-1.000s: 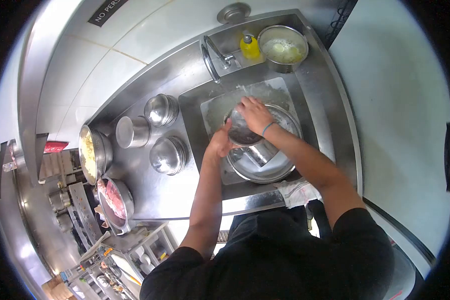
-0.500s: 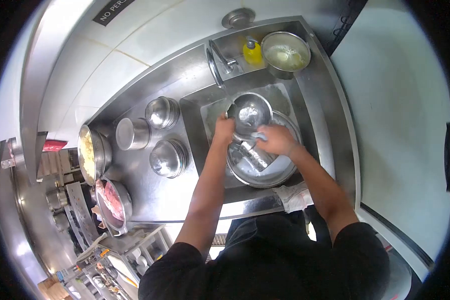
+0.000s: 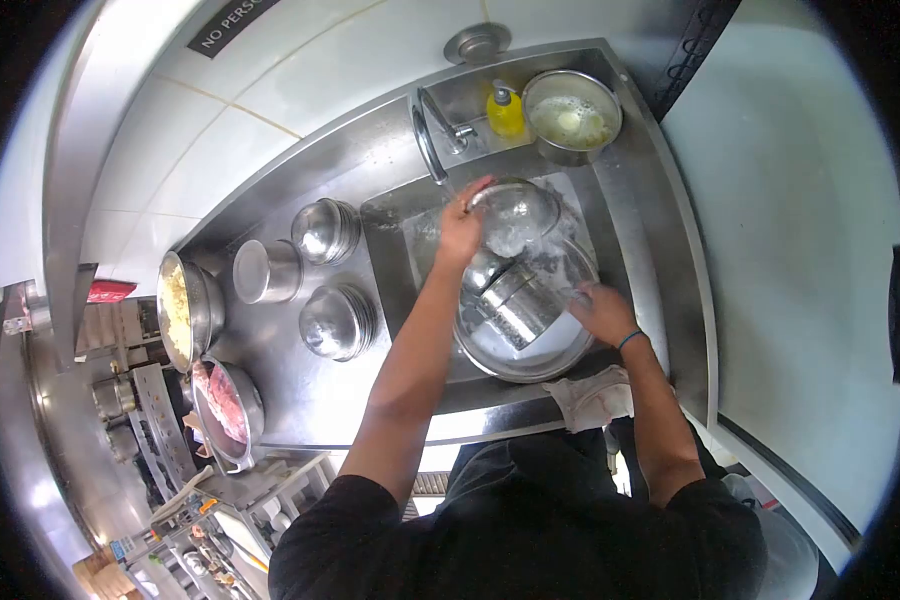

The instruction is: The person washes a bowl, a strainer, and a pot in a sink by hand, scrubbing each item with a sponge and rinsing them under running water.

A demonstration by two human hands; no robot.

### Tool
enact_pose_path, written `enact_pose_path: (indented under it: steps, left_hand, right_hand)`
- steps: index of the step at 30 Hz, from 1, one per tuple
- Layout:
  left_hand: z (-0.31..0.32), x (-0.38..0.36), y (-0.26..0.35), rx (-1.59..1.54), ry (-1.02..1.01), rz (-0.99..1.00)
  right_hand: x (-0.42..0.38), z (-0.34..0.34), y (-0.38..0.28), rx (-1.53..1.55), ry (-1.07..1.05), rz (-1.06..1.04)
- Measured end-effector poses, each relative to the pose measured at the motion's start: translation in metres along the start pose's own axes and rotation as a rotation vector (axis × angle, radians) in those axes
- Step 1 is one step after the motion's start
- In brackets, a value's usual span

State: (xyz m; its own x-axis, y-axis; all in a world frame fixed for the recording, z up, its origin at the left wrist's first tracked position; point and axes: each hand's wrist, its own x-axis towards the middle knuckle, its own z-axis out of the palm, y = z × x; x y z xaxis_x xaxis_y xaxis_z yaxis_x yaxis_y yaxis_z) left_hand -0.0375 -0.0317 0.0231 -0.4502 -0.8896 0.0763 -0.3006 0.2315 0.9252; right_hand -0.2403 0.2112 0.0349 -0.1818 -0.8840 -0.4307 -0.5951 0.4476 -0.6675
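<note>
My left hand grips the rim of a shiny metal bowl, tipped below the tap, with water splashing at its lower edge. My right hand is closed at the right side of a wide metal basin; a small pale thing shows at its fingertips, too blurred to name. Inside the basin, a metal pot lies on its side in cloudy water. Another metal bowl is partly hidden behind it. The basin sits in the sink.
Upturned bowls are stacked on the left counter, beside a metal pot. A bowl of yellow food and one of raw meat stand farther left. A yellow soap bottle, a foamy pot and a cloth border the sink.
My left hand has lifted and tipped the bowl towards the tap. My right hand has left the bowl, moving right and down to the basin's edge. The pot in the basin is more exposed.
</note>
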Motion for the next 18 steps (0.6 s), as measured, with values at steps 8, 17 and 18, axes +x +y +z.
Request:
enact_pose_path:
  steps: [8,17,18]
  left_hand:
    - [-0.047,-0.027,0.045,0.525,0.108,0.3]
    - [-0.065,-0.02,0.058,0.773,0.034,0.483]
    - [-0.056,-0.012,0.057,0.836,0.028,0.502]
  right_hand:
    - [0.014,0.001,0.009,-0.018,0.099,-0.099]
    - [0.014,0.009,0.004,-0.039,0.058,-0.123]
    - [0.014,0.009,0.002,-0.036,0.054,-0.134]
